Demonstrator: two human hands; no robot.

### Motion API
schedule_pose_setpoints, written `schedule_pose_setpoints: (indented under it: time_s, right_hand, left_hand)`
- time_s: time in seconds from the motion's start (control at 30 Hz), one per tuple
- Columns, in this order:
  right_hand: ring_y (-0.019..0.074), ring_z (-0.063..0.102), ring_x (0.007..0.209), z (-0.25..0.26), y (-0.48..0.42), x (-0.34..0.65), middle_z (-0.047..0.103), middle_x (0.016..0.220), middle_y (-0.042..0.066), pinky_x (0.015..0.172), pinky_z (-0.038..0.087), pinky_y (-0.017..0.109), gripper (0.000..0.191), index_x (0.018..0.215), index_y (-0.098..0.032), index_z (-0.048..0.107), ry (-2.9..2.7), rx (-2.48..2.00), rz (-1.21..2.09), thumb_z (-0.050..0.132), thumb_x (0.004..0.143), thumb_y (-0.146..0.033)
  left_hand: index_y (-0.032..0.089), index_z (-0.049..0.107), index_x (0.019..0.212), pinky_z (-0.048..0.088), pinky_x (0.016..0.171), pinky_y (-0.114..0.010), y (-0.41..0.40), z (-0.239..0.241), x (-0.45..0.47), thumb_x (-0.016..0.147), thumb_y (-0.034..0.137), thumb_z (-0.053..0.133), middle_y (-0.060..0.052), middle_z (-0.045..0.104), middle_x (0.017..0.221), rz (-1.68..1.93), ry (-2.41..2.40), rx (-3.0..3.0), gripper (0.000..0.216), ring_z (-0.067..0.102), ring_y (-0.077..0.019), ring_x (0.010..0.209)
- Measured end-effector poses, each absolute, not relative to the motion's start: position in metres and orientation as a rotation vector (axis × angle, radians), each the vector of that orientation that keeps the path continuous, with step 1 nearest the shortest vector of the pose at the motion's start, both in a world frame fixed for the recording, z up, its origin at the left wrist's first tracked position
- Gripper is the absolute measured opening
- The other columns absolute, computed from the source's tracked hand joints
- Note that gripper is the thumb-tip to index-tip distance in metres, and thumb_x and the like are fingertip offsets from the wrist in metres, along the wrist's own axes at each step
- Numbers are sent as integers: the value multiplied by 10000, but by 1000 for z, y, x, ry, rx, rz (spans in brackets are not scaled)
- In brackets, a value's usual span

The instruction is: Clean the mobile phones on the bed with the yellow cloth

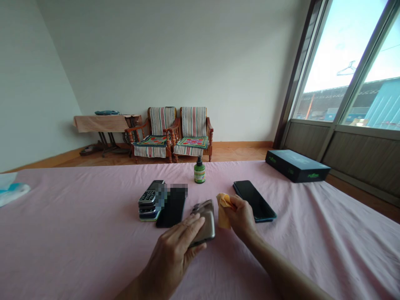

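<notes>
My left hand (179, 241) grips a gold-coloured smartphone (206, 223), fingers across its back and thumb along the lower edge. The phone is tilted, its camera end pointing away from me. Just to the right, my right hand (242, 214) pinches a crumpled yellow cloth (224, 208), which hangs down beside the phone without visibly touching it. Left of the held phone lies a black smartphone (171, 208). Against it stands a stack of keypad phones (149, 202), partly blurred out. Another dark smartphone (254, 200), possibly on top of a second one, lies beyond my right hand.
A green pump bottle (199, 171) stands near the far edge of the pink sheet (78, 233). A flat black box (296, 166) lies at the far right. A white and blue packet (14, 189) is at the left edge. Two wooden chairs (193, 125) stand by the wall.
</notes>
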State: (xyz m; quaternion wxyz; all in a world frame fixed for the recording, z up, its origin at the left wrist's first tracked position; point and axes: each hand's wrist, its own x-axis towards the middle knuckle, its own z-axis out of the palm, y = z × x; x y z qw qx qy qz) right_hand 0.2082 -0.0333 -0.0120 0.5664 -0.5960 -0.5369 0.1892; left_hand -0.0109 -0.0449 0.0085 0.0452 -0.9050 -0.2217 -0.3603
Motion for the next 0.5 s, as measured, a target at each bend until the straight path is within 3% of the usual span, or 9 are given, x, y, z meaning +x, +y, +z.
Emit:
schedule_pose_setpoints:
  time_s: [0.17, 0.5]
  right_hand:
    - [123, 432, 576, -16, -30, 208, 445, 611, -7, 522, 294, 227, 341, 550, -148, 599, -1304, -1425, 419, 552, 776, -399]
    - [123, 503, 608, 2, -56, 179, 522, 686, 17, 559, 382, 223, 312, 647, -165, 643, -1433, -1247, 479, 515, 886, -319]
  left_hand:
    - [149, 486, 1299, 513, 937, -274, -50, 13, -12, 978, 330, 430, -109, 663, 1181, -1200, -651, -2753, 373, 632, -192, 1091]
    - [180, 474, 1298, 517, 917, -239, -50, 13, -12, 980, 304, 431, -86, 681, 1149, -1276, -720, -2738, 344, 662, -175, 1035]
